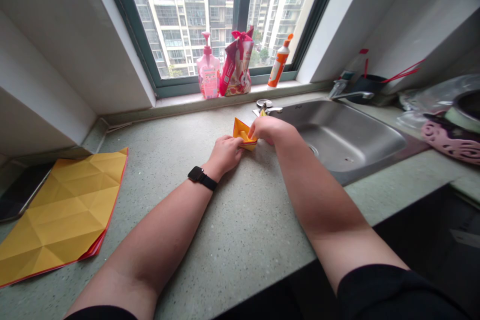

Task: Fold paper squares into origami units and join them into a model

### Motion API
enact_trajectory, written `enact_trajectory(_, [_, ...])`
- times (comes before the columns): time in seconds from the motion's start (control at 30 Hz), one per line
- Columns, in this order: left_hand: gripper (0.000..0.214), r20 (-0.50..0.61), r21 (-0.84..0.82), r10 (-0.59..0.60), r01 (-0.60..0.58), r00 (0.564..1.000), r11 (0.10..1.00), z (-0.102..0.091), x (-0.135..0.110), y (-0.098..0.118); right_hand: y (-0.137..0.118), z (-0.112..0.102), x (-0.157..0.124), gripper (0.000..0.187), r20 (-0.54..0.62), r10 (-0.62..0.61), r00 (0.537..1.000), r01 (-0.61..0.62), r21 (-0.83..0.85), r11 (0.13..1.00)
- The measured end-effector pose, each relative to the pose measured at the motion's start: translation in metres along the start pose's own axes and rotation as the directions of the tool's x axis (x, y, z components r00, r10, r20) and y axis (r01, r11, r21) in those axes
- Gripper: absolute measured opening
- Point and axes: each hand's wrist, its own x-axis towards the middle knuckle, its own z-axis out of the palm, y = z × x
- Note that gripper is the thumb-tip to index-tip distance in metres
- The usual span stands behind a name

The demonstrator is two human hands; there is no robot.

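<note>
A small folded yellow paper piece [242,135] with a red underside sits on the speckled countertop [232,230], just left of the sink. My left hand [225,154] is closed with its fingers pressing the piece's left side. My right hand [267,129] is closed and pinches the piece's right edge from above. A black watch [201,178] is on my left wrist. Most of the folded piece is hidden between my fingers.
A large creased yellow sheet [62,210] with red backing lies at the left, partly over a dark tablet [20,190]. The steel sink [337,135] lies to the right, scissors [264,106] behind it. A pink pump bottle [208,72], pink bag [237,65] and orange bottle [280,62] stand on the sill.
</note>
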Motion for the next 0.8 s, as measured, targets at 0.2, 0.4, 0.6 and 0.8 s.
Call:
enact_trajectory(0.2, [0.021, 0.030, 0.065, -0.049, 0.047, 0.998, 0.997, 0.001, 0.000, 0.000, 0.003, 0.008, 0.014, 0.022, -0.007, 0.009, 1.000, -0.009, -0.021, 1.000])
enact_trajectory(0.4, [0.021, 0.082, 0.045, -0.069, 0.066, 0.994, 0.997, 0.000, 0.000, -0.003, 0.003, 0.009, 0.017, 0.024, -0.026, 0.014, 1.000, -0.015, -0.018, 1.000])
enact_trajectory(0.6, [0.014, 0.019, -0.085, -0.037, 0.038, 0.999, 0.996, 0.004, 0.001, -0.006, 0.013, 0.007, 0.019, 0.029, -0.055, 0.008, 0.998, -0.005, 0.056, 0.998])
enact_trajectory(0.8, [0.014, -0.081, -0.169, -0.091, 0.076, 0.993, 0.983, 0.004, 0.002, -0.009, 0.029, 0.008, 0.034, 0.023, -0.393, 0.109, 0.913, 0.023, 0.317, 0.948])
